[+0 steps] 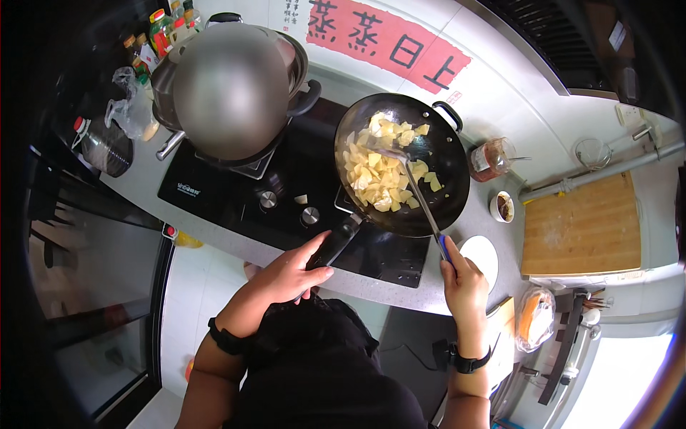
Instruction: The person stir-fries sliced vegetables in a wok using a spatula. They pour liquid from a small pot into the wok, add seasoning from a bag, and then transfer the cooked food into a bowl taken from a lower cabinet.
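Observation:
My left hand [292, 271] grips the black handle [337, 239] of a dark wok [447, 155], which stands over the right burner of the black cooktop [289, 209]. Sliced pale yellow potatoes [378, 179] lie in the wok, mostly on its left side, with a few pieces on the right. In my right hand [465, 281] is a metal spatula [422, 201] with a blue grip. Its blade rests among the slices near the wok's middle, partly hidden by them.
A large lidded pot [230, 91] occupies the left burner. Bottles [161, 35] and an oil jug [107, 147] stand at the left. Right of the wok are a glass jar [490, 159], a small bowl [502, 207], a white plate [479, 260] and a wooden board [584, 225].

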`<move>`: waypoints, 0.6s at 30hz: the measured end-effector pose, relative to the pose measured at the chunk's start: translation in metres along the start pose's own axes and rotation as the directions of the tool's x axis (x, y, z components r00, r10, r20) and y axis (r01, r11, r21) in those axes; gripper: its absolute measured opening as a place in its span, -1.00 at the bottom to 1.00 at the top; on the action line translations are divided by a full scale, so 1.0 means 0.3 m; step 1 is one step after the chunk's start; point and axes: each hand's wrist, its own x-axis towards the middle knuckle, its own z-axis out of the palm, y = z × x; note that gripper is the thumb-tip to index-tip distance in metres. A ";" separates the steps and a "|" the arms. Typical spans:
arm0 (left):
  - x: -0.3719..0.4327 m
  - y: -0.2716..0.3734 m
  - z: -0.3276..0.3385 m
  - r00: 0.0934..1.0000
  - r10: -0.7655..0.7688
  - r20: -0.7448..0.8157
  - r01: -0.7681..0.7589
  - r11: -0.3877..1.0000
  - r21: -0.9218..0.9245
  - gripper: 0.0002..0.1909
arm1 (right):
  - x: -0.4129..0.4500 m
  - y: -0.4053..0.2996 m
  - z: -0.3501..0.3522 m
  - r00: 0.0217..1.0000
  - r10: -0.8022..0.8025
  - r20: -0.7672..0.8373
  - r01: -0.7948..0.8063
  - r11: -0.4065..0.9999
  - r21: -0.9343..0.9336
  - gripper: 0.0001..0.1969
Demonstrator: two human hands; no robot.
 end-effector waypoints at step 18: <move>-0.007 0.036 0.002 0.998 -0.067 -0.001 0.067 0.998 -0.006 -0.26 | 0.022 0.003 0.122 0.999 0.046 -0.020 -0.044 0.995 0.092 -0.59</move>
